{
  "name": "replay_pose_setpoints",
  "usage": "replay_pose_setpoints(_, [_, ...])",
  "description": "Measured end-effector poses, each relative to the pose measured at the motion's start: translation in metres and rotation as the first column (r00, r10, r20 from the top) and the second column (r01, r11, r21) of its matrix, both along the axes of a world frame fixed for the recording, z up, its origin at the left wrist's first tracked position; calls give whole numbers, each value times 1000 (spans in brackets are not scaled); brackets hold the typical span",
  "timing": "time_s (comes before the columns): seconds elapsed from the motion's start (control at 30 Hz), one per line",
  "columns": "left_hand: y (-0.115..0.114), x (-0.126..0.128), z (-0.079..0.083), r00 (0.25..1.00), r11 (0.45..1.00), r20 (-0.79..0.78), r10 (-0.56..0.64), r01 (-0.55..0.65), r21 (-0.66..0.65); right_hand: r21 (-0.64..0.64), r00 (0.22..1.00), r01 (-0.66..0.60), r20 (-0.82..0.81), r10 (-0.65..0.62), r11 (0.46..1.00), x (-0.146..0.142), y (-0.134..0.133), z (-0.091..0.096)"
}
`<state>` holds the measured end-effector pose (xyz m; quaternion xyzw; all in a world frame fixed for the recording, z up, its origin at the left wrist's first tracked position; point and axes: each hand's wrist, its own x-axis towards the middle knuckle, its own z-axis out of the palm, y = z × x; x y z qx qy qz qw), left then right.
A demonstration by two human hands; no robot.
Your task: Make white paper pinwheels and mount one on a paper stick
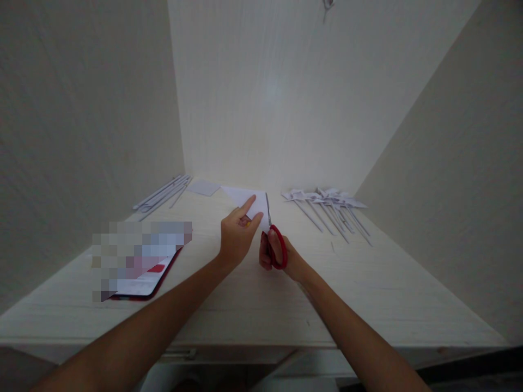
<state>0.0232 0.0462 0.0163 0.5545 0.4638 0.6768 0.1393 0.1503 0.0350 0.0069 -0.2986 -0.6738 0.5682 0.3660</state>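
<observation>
My left hand (pixel 237 235) pinches a folded white paper triangle (pixel 245 198) near the middle of the pale wooden table (pixel 368 294), forefinger stretched along the sheet. My right hand (pixel 274 251) is wrapped through the red handles of a pair of scissors (pixel 273 234). Their blades point away from me and lie along the paper's right edge. Both hands sit close together, almost touching.
Several paper pinwheels on thin sticks (pixel 330 209) lie at the back right. A bundle of plain white sticks (pixel 163 195) and a small square sheet (pixel 203 188) lie at the back left. A red-edged tablet (pixel 143 277) rests near the left front. Walls close in on three sides.
</observation>
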Motion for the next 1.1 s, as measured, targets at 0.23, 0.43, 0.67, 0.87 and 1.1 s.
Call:
replay_pose_setpoints(0.23, [0,-1,-1,998,1000,-57,13,-12,19,-129,993,-81,-93,70,988,0,1,0])
replay_pose_setpoints(0.43, [-1,-1,0,997,999,-73,15,-12,37,-110,966,-221,-158,203,969,8,7,-8])
replay_pose_setpoints(0.67, [-4,0,3,999,999,-49,-18,20,40,-157,954,-267,-183,238,951,17,8,-3])
replay_pose_setpoints(0.87, [-6,0,5,999,998,-12,-36,37,42,-140,939,-325,-160,303,935,23,7,4])
replay_pose_setpoints(1.1, [-6,1,5,1000,998,-12,-23,24,53,-165,948,-218,-270,169,962,14,8,4])
